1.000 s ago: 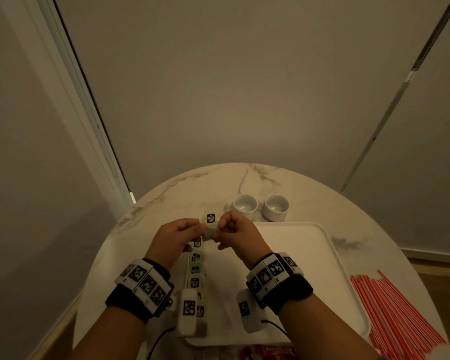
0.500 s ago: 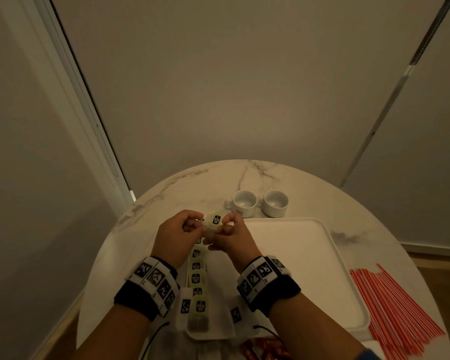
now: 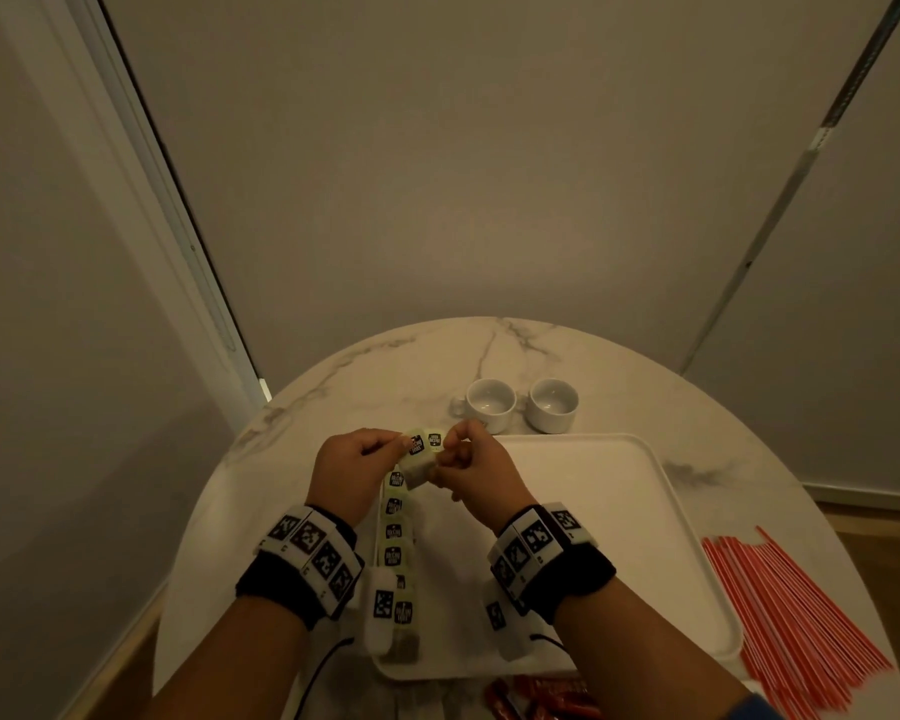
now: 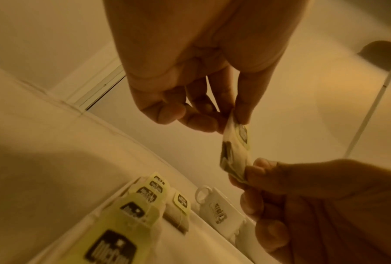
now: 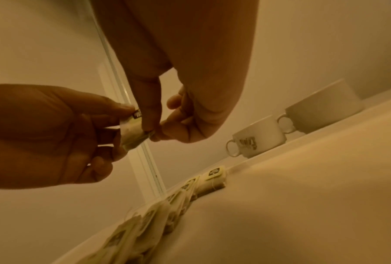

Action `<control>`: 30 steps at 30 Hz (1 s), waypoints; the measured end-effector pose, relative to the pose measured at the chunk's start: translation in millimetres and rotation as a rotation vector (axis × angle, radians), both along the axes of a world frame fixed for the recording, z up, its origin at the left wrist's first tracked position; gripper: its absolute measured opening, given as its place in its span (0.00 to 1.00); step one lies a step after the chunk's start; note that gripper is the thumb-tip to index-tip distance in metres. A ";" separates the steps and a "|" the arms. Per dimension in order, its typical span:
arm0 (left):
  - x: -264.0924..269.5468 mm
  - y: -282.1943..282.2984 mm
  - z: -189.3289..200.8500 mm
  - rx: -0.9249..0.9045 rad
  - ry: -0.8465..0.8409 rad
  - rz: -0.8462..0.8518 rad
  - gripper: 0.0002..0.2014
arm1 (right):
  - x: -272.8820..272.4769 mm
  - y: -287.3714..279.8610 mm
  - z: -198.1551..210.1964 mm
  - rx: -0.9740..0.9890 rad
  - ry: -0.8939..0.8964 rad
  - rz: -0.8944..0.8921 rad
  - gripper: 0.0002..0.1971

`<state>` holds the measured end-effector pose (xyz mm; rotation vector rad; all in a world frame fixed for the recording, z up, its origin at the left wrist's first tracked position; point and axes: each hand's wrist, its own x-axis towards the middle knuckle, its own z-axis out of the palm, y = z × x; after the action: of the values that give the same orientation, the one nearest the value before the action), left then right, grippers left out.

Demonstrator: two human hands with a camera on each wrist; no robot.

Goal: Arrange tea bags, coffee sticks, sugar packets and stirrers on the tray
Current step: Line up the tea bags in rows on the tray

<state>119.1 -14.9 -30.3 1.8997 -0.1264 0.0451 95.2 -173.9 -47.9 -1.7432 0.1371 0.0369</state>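
My left hand [image 3: 397, 445] and right hand [image 3: 450, 452] meet above the tray's far left corner. Between them they pinch a small clump of tea bags [image 3: 423, 452] that shows two yellow-green tags side by side. In the left wrist view the left hand's thumb and fingers pinch the clump of tea bags [image 4: 235, 142] at its top, and the right hand [image 4: 302, 196] holds its lower end. A row of several tea bags [image 3: 395, 532] lies along the left edge of the white tray [image 3: 593, 511]. Red stirrers [image 3: 791, 615] lie on the table to the right of the tray.
Two white cups [image 3: 491, 405] [image 3: 553, 405] stand on the round marble table [image 3: 333, 387] just beyond the tray. Red packets [image 3: 541, 698] lie at the near edge. Walls close in behind and to the left.
The hands stayed together over the tray's far left corner. The held clump showed one tag before and now shows two side by side.
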 end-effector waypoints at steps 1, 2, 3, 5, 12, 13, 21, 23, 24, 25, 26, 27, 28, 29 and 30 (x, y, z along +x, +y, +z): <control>0.7 0.8 -1.9 -0.009 0.022 0.007 0.05 | 1.7 -1.1 -3.0 -0.027 0.010 -0.022 0.16; 1.7 2.1 -3.9 -0.013 0.044 0.025 0.06 | 3.8 -2.3 -6.2 -0.076 0.025 -0.054 0.15; 2.9 4.5 -6.1 -0.012 0.063 0.051 0.09 | 7.5 -3.7 -11.8 -0.129 0.054 -0.093 0.15; 5.3 10.6 -9.6 -0.019 0.094 0.109 0.11 | 14.2 -6.3 -20.3 -0.202 0.153 -0.167 0.13; -5.8 25.4 1.8 -0.077 0.083 0.130 0.08 | 31.9 -0.6 -36.6 -0.389 0.321 -0.247 0.11; -8.5 28.1 4.7 -0.097 0.083 0.127 0.08 | 34.7 1.5 -36.6 -0.401 0.325 -0.260 0.11; -36.5 54.0 28.5 -0.182 0.073 0.093 0.09 | 37.1 -4.4 -37.7 -0.396 0.429 -0.106 0.07; -40.9 60.8 31.2 -0.196 0.057 0.101 0.09 | 35.5 -4.3 -31.0 -0.389 0.469 -0.138 0.13; -42.6 64.0 31.7 -0.201 0.048 0.108 0.09 | 32.1 -3.2 -25.9 -0.449 0.468 -0.111 0.15; -43.9 67.0 32.3 -0.206 0.039 0.115 0.09 | 32.0 -2.2 -24.3 -0.515 0.451 -0.069 0.16; -45.0 70.1 32.8 -0.207 0.031 0.121 0.10 | 33.6 -1.2 -23.9 -0.573 0.438 -0.041 0.17; -46.2 72.2 33.5 -0.206 0.025 0.125 0.10 | 34.5 -0.9 -25.1 -0.632 0.426 0.002 0.17; -47.1 73.8 33.8 -0.201 0.021 0.129 0.10 | 33.9 -0.4 -23.8 -0.675 0.421 0.016 0.17; -47.7 75.3 34.1 -0.195 0.019 0.132 0.10 | 34.6 0.6 -22.4 -0.691 0.425 0.034 0.17; -48.4 76.5 33.8 -0.187 0.018 0.134 0.09 | 35.8 1.5 -24.0 -0.697 0.427 0.038 0.17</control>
<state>70.7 61.6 3.4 1.7189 0.0170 0.1266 131.0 -172.4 -71.9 -2.4136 0.4738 0.4346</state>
